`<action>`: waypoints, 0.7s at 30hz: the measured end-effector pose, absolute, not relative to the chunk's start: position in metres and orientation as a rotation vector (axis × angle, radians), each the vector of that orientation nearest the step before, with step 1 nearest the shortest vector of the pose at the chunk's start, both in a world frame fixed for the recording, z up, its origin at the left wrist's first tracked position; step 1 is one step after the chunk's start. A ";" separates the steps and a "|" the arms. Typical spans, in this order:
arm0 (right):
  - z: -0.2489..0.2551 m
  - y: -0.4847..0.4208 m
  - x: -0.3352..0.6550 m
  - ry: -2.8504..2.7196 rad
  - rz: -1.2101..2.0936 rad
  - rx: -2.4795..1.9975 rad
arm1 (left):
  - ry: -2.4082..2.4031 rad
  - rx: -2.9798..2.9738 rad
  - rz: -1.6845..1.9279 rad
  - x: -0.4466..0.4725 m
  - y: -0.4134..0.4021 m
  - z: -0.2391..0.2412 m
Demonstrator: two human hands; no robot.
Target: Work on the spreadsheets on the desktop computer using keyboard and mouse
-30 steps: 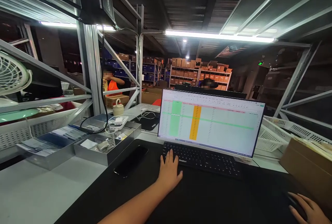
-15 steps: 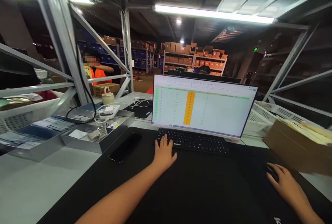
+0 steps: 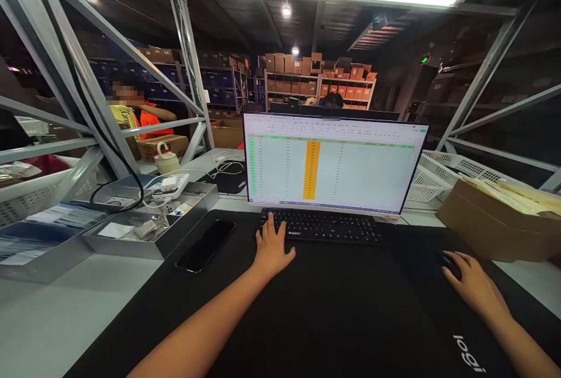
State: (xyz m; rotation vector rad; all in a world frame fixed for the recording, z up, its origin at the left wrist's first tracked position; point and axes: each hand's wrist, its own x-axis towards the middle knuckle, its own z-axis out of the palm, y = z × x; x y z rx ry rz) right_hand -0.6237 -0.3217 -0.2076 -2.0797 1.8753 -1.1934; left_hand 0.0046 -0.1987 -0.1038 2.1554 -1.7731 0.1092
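Observation:
My left hand [image 3: 270, 246] lies flat with its fingers on the left end of a black keyboard [image 3: 322, 226]. Over a dark mouse [image 3: 446, 261] at the right rests my right hand [image 3: 471, 284], cupped on it. Both sit on a wide black desk mat [image 3: 333, 314]. Behind the keyboard stands a monitor [image 3: 333, 162] showing a spreadsheet with one orange column and a green strip at its left edge.
A black phone [image 3: 205, 245] lies face up left of the keyboard. Metal trays [image 3: 162, 238] with cables and papers stand at left, a cardboard box [image 3: 495, 220] at right, white baskets [image 3: 460, 170] behind it. A person in an orange vest [image 3: 140, 115] stands beyond the rack.
The view has tipped downward, so more of the mat and my right arm shows. The spreadsheet has scrolled: the wide green column and green row are gone. My hands stay on keyboard and mouse.

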 end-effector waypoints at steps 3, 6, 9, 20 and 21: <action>-0.209 -0.324 -0.623 1.902 -1.205 -2.054 | -1.786 2.146 0.111 0.005 -0.199 -0.104; -0.202 -0.326 -0.610 1.928 -1.128 -2.196 | -1.790 2.155 0.134 0.004 -0.198 -0.104; -0.191 -0.328 -0.590 2.029 -1.028 -2.391 | -1.782 2.170 0.139 0.003 -0.198 -0.104; -0.201 -0.345 -0.589 1.985 -1.166 -2.333 | -1.803 2.146 0.081 0.004 -0.194 -0.101; -0.201 -0.347 -0.589 1.960 -1.206 -2.315 | -1.809 2.147 0.101 0.003 -0.194 -0.102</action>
